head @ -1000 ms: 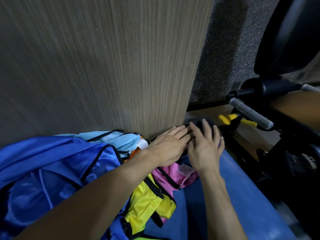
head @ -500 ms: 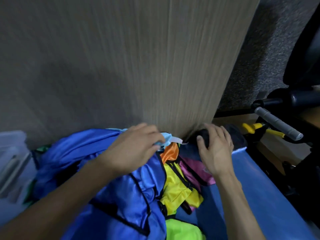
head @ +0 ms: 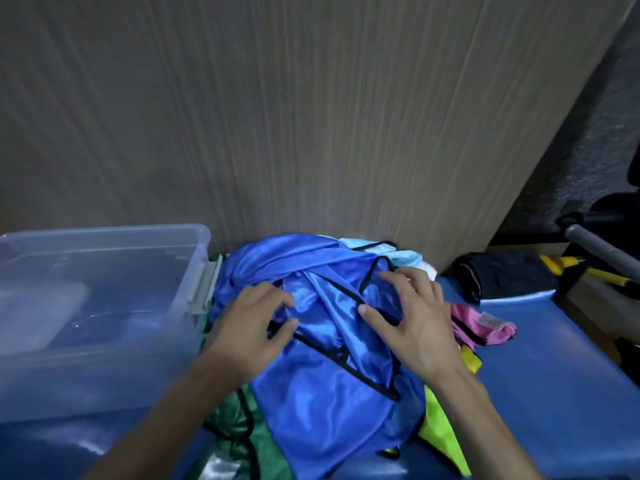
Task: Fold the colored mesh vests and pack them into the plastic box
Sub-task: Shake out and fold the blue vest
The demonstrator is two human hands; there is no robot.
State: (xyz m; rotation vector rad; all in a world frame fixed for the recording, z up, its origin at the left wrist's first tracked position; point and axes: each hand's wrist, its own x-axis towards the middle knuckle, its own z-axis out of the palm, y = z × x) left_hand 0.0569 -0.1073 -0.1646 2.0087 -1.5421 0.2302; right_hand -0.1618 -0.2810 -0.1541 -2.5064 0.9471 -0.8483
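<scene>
Step in hand: picking the first vest off the heap; nothing looked folded yet.
Left hand (head: 251,329): lay on the blue vest (head: 322,344), fingers curled and bunching its cloth.
Right hand (head: 414,318): spread flat on the same vest, fingers pressing, apart from the left.
Vests: blue on top of the pile on the blue table (head: 554,375); green vest (head: 242,441), yellow vest (head: 441,431) and pink vest (head: 479,325) poked out beneath.
Plastic box (head: 104,306): stood open just left of the pile, touching it.
Next move: likely lifting the blue one free and spreading it flat, without dragging the others.
</scene>
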